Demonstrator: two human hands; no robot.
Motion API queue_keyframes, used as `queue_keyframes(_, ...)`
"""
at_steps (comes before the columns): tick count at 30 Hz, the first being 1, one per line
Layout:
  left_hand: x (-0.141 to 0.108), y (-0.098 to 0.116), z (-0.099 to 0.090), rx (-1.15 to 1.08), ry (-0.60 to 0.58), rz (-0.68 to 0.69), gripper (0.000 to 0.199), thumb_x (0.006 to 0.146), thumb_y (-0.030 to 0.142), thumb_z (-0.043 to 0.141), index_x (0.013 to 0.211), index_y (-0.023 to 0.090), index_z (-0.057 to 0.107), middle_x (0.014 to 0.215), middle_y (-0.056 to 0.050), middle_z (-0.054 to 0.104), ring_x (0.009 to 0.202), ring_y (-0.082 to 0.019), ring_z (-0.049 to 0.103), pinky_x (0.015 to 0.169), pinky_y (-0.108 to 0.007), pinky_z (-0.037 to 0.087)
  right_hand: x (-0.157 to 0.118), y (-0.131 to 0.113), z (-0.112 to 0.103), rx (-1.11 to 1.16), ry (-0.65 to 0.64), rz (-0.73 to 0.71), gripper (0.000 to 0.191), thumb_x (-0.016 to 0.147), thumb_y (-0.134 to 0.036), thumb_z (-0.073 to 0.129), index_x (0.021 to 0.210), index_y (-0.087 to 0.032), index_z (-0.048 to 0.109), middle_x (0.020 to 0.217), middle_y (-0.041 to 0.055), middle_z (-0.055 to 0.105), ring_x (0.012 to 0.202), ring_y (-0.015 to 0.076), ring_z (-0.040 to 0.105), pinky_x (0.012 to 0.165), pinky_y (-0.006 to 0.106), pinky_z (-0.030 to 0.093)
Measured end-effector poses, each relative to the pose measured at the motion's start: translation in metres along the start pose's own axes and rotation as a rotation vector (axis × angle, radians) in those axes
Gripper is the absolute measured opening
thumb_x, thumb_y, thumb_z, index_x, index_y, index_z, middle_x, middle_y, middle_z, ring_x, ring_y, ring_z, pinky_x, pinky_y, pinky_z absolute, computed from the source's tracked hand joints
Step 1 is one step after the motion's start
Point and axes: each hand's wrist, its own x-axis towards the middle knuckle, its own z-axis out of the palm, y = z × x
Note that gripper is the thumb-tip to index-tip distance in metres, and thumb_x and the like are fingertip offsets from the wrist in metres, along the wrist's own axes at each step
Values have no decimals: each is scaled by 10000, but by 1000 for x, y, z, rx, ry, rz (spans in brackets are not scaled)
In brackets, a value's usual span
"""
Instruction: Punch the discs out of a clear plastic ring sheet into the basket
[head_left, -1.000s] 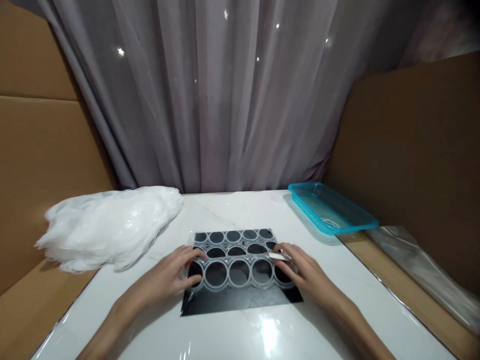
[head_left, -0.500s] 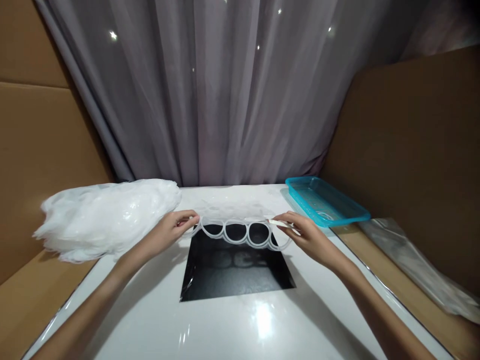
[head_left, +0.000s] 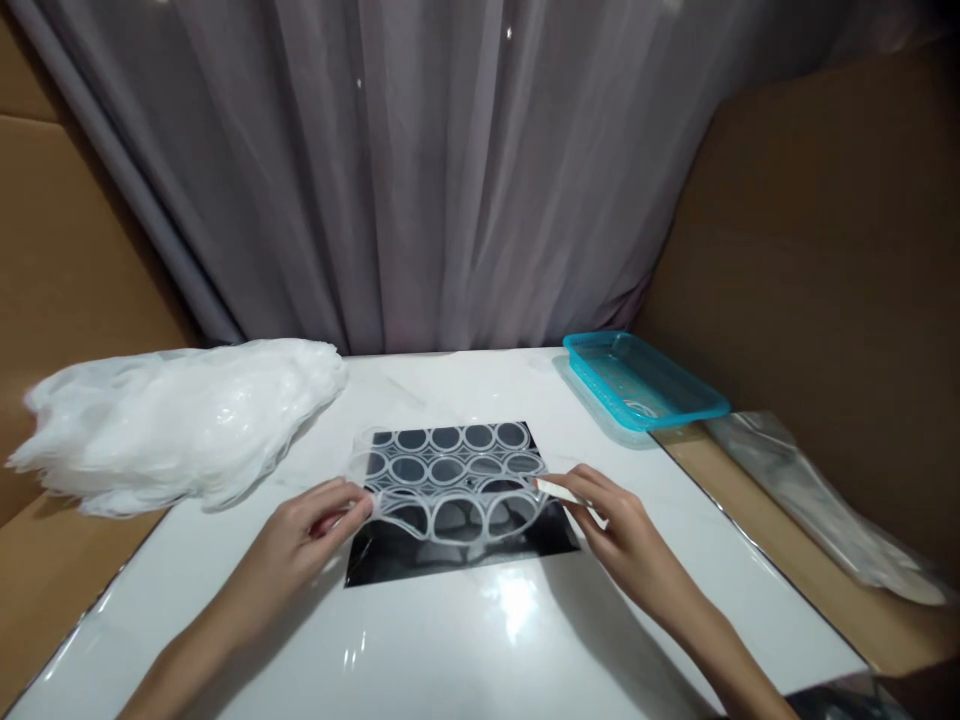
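Note:
A thin translucent sheet [head_left: 448, 470] with rows of white-rimmed circles lies partly over a black rectangular mat [head_left: 390, 565]. Its near edge is lifted and sags between both hands. My left hand [head_left: 319, 525] pinches the near left corner between thumb and fingers. My right hand [head_left: 611, 510] is closed around a thin white stick [head_left: 566, 492] with a reddish tip, which points at the sheet's right edge. Whether the right fingers also grip the sheet is hidden.
A large pile of white translucent sheets [head_left: 187, 415] sits at the left of the white table [head_left: 450, 660]. A blue tray [head_left: 649, 385] stands at the back right. Clear plastic bags [head_left: 810, 500] lie beside the right cardboard panel [head_left: 817, 260].
Both hands have come nearer with the sheet's near edge, and several rows of circles now show spread over the black mat. The camera view has tilted down a little.

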Motion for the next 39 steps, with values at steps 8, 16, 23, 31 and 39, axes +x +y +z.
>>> queue_keyframes(8, -40, -6, 13, -40, -102, -112, 339, 1035, 538, 536, 993, 257, 720, 889, -11, 624, 796, -174, 549, 696, -244, 422, -33, -16, -15, 30, -99, 110, 340, 1127, -268, 424, 1388, -298, 640, 1078, 57, 637, 942, 189, 629, 822, 291, 467)
queue_keyframes(16, -65, -9, 21, 16, -286, -100, 317, 1031, 500, 534, 1078, 302, 777, 998, -22, 754, 891, -204, 698, 765, -243, 551, -53, -12, -9, 54, -280, 185, 339, 1123, -311, 401, 1252, -249, 708, 1111, 98, 673, 1003, 231, 671, 857, 330, 519)
queue_keyframes(23, -80, -23, 27, 240, -245, -10, 305, 1046, 449, 543, 1279, 366, 721, 1177, -27, 729, 1012, -197, 719, 781, -236, 601, -75, 3, -2, 42, -339, 271, 329, 1109, -437, 483, 1347, -317, 675, 1377, 105, 584, 1244, 274, 616, 1028, 382, 536)
queue_keyframes(31, -66, -12, 18, 640, -103, 292, 327, 942, 567, 692, 1227, 411, 725, 1343, 25, 696, 1179, -267, 675, 974, -411, 578, -71, 1, -1, -88, -212, 253, 375, 1122, -424, 442, 1479, -368, 542, 1407, 94, 508, 1122, 228, 654, 936, 366, 577)
queue_keyframes(39, 26, 95, 114, 499, -328, 491, 322, 1101, 318, 447, 1326, 188, 638, 1362, -85, 659, 1285, -279, 596, 1104, -509, 481, 24, 44, -8, 143, 128, 127, 567, 1151, -533, 279, 1019, -191, 712, 1064, 100, 651, 961, 212, 641, 917, 356, 517)
